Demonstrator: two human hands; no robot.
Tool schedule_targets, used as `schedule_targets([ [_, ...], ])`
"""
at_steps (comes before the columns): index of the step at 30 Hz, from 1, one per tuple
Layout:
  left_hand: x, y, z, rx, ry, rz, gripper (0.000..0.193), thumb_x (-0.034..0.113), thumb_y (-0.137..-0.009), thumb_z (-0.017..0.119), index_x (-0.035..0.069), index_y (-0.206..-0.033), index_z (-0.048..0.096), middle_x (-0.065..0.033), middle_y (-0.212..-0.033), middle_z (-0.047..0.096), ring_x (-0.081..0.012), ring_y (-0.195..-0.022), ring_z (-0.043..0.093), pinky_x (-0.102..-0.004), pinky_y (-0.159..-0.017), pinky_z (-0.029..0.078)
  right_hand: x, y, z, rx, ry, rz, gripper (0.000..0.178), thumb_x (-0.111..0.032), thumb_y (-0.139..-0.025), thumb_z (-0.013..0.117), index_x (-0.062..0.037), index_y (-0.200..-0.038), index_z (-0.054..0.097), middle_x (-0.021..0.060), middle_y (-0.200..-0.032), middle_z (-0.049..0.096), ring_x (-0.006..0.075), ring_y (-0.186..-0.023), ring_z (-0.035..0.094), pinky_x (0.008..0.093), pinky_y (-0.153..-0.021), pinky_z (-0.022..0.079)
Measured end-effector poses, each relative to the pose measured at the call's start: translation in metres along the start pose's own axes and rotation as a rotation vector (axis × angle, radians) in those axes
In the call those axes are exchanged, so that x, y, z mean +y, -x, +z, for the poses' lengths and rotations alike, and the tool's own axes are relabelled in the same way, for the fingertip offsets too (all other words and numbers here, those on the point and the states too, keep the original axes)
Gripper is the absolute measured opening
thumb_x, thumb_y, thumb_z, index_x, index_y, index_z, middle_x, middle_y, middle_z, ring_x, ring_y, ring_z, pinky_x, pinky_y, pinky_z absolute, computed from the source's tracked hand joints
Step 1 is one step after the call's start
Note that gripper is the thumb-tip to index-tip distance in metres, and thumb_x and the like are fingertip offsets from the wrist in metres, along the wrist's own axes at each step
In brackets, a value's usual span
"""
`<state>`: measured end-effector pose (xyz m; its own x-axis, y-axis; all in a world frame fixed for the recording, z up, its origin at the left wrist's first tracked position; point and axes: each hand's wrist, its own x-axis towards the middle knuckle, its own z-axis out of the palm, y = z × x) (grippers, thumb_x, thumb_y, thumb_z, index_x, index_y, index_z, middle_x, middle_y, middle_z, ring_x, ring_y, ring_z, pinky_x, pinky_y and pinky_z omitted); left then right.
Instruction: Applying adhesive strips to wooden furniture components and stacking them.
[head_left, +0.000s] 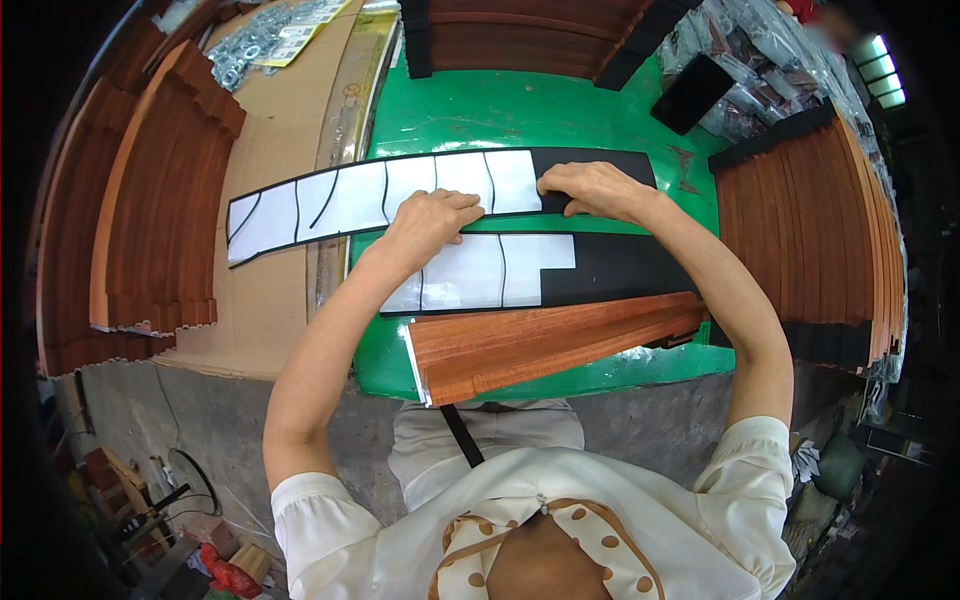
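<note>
Across the green tabletop lies a long black-edged strip with a white face crossed by several dark wavy lines; its right end is plain black. My left hand rests on the strip's near edge, fingers stretched out over the white face. Where white meets black, my right hand is closed with curled fingertips, and whatever they pinch is hidden. A second strip, part white with a stepped edge and part black, lies just nearer to me. In front of it sits a stack of reddish-brown wood-grain boards.
Stacked brown boards stand at the left, at the right and at the far side. A black phone-like slab lies by plastic-wrapped parts. Metal rings are heaped on the cardboard at far left.
</note>
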<state>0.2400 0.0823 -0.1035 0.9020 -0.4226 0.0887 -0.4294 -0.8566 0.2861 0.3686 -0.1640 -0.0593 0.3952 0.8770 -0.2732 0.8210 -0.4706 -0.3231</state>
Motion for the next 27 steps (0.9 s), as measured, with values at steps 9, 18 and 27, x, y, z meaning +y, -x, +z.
schedule_targets([
  [9, -0.009, -0.001, 0.006, 0.022, -0.081, 0.085, 0.047, 0.011, -0.065, 0.072, 0.013, -0.111, 0.062, -0.0024, -0.121, 0.060, -0.0197, -0.105, 0.060, -0.0339, -0.079, 0.049, 0.015, -0.005, 0.006, 0.082, 0.188, -0.261, 0.036, -0.008, -0.069, 0.072, -0.0116, -0.104, 0.062, 0.0055, -0.108, 0.056, 0.0255, -0.100, 0.056, 0.0369, -0.080, 0.053],
  [18, 0.001, 0.011, 0.006, 0.023, -0.025, 0.050, 0.047, 0.012, -0.068, 0.071, 0.012, -0.114, 0.060, -0.0017, -0.123, 0.059, -0.0206, -0.106, 0.059, -0.0364, -0.079, 0.049, 0.002, 0.011, 0.000, 0.082, 0.018, -0.268, 0.027, -0.008, -0.071, 0.070, -0.0074, -0.095, 0.057, 0.0076, -0.098, 0.059, 0.0284, -0.094, 0.059, 0.0388, -0.077, 0.051],
  [27, -0.001, -0.004, -0.006, -0.117, 0.305, -0.037, 0.052, 0.007, -0.074, 0.069, 0.010, -0.124, 0.055, -0.0102, -0.129, 0.055, -0.0276, -0.116, 0.054, -0.0351, -0.095, 0.045, -0.008, 0.038, -0.040, 0.545, -0.862, 0.201, 0.013, -0.011, -0.081, 0.069, -0.0040, -0.085, 0.059, -0.0001, -0.089, 0.057, 0.0124, -0.085, 0.056, 0.0304, -0.077, 0.047],
])
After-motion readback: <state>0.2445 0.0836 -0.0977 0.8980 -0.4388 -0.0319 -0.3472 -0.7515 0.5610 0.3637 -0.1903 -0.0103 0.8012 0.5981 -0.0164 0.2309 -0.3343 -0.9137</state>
